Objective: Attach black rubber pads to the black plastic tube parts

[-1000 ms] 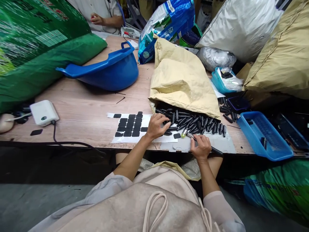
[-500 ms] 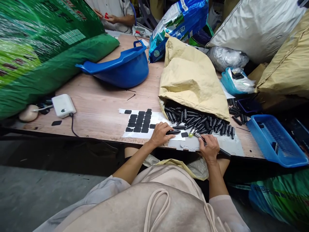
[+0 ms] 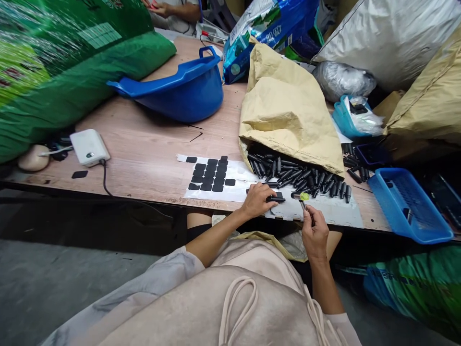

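My left hand [image 3: 257, 201] rests at the table's front edge, its fingers closed on a slim black tube-shaped piece [image 3: 278, 199] that lies nearly flat and points right. Beneath that piece, a dark square patch partly shows. In my right hand [image 3: 316, 231] is a small hammer [image 3: 303, 196], gripped by its handle; its metal head has a yellow-green face and hovers just right of the black piece. Many similar black pieces [image 3: 301, 179] spill toward both hands from the mouth of a tan sack [image 3: 284, 105]. Left of my left hand, black rounded-square pads [image 3: 209, 175] sit in rows on a white sheet [image 3: 236, 168].
A blue basin [image 3: 183, 96] stands at the back, beside a large green sack [image 3: 137, 57]. On the right edge sits a blue basket [image 3: 406, 206]. A white box [image 3: 89, 146] with a cable lies left. Across the table, another person's hands [image 3: 162, 9] hold something red.
My left hand has moved right with the black piece. The hammer has turned in my right hand, its head now further right and its handle toward me. The view has shifted slightly.
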Available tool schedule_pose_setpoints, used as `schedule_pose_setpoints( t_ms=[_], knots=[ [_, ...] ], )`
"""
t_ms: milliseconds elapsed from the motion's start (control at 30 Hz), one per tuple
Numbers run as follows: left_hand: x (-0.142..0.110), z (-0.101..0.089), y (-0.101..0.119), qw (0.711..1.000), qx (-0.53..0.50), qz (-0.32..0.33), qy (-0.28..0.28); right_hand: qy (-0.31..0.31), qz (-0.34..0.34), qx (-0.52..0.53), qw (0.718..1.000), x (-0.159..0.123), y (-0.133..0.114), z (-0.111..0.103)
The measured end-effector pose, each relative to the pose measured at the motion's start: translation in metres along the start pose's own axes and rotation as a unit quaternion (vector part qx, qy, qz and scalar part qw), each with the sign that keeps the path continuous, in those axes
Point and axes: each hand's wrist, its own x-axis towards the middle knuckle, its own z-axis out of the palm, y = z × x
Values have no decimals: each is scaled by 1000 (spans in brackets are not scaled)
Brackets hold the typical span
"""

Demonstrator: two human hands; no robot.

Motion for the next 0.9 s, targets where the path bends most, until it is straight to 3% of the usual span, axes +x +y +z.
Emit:
schedule_pose_setpoints(
  t_ms=[133,400,733,900],
  knots=[
    [4,0,-2,1000,-14,-20,-12,-15,45,11,999,-9,-6,-2],
    [5,-2,-1,999,-28,-42,-15,-42,-33,-15,998,-14,-30,7],
    [4,-3,1,998,-39,-45,-13,-24,-51,-89,994,-15,-42,20],
    [3,-1,0,998,-40,-46,0,-50,-59,-92,993,-14,-41,23]
  ],
)
